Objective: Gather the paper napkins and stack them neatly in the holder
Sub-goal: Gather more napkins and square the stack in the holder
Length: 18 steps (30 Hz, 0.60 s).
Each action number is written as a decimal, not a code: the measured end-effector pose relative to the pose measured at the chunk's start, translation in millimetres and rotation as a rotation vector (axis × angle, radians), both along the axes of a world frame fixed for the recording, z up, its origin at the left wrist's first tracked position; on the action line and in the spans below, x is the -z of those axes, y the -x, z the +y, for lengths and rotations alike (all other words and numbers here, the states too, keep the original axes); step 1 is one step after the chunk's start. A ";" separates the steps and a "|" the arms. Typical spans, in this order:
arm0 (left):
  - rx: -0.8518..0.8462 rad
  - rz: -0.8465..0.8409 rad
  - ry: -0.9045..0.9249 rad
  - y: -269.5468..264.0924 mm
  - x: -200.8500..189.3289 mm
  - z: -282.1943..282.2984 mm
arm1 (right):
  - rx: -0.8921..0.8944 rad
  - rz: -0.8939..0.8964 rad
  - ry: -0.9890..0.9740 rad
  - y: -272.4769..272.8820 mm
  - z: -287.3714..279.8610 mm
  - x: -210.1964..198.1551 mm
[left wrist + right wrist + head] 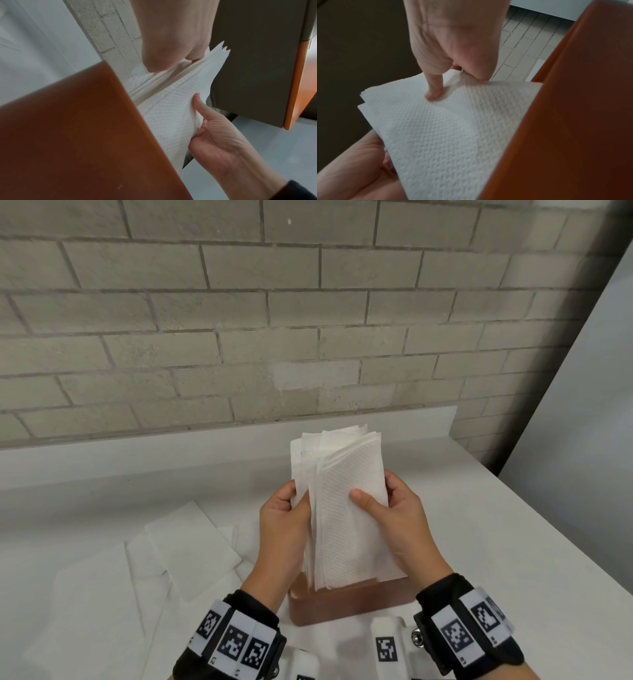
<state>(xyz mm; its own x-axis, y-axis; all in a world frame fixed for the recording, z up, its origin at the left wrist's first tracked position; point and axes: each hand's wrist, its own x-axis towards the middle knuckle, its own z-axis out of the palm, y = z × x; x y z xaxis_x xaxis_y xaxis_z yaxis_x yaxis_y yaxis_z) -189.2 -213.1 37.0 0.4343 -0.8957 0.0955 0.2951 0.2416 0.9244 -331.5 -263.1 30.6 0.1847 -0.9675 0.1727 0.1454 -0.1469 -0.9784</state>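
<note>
**Paper, brown holder, brick and matt counter**

The napkin stack (346, 508) is white paper, embossed with a fine dimpled grid under the right thumb (364, 501). Below the fingers, the holder (346, 606) looks smooth, brown and faintly glossy. Loose napkins (178, 546) left of the fingers look flat and matt. The counter (479, 525) is smooth, matt white; the wall (239, 302) rough grey brick.

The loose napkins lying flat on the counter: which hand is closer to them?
Left. The left hand grips the napkin stack just beside the loose napkins; the right hand holds the stack's far side, above the brown holder.
</note>
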 end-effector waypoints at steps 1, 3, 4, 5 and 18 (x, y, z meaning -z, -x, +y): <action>0.019 0.015 -0.002 0.2 -1.1 0.5 | -0.009 0.008 -0.012 -0.1 -0.6 -0.4; 0.057 0.051 -0.013 0.1 -2.6 1.3 | -0.027 0.013 -0.034 -0.1 -1.9 -0.1; 0.076 0.072 -0.017 -0.2 -3.0 1.6 | -0.028 0.006 -0.038 0.3 -2.3 0.7; 0.099 0.099 -0.021 -0.3 -3.6 2.2 | -0.024 -0.004 -0.037 0.3 -2.4 1.1; 0.154 0.290 -0.051 -2.7 -9.6 3.9 | -0.046 -0.016 0.051 4.1 3.3 5.9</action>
